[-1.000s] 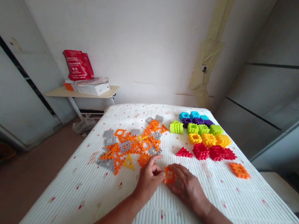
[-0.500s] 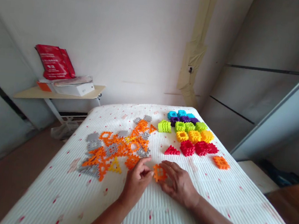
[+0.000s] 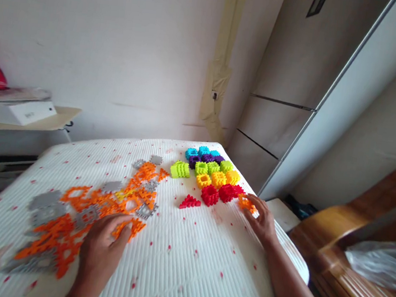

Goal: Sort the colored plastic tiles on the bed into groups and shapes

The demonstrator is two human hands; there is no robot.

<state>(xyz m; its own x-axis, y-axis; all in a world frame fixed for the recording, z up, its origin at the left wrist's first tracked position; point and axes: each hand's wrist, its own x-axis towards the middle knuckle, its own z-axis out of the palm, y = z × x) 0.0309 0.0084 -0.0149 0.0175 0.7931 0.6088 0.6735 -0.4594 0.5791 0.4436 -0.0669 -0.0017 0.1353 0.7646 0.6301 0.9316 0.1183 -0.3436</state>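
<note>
My right hand (image 3: pixel 261 218) is at the right side of the bed-like surface, fingers and thumb on an orange square building tile (image 3: pixel 246 203) with toothed edges. Its fingers partly cover the tile. My left hand (image 3: pixel 103 247) hovers at the near edge of a loose pile of orange, grey and yellow tiles (image 3: pixel 105 204). Its thumb and index finger are apart, on either side of an orange tile (image 3: pixel 133 229); contact with it cannot be made out. A red triangular stack (image 3: pixel 190 202) lies between the hands.
Colour-sorted stacks run back from my right hand: red (image 3: pixel 210 195), yellow (image 3: pixel 218 179), lime green (image 3: pixel 180 169), purple (image 3: pixel 207 158) and blue (image 3: pixel 203 151). A patterned white quilted cover (image 3: pixel 184 271) lies underneath. Wooden furniture (image 3: pixel 338 231) stands at right, a side table (image 3: pixel 54 120) at left.
My right hand has carried the orange square tile rightward to where another orange tile lay. My left hand has moved left to the pile, its fingers spreading. The view has turned right.
</note>
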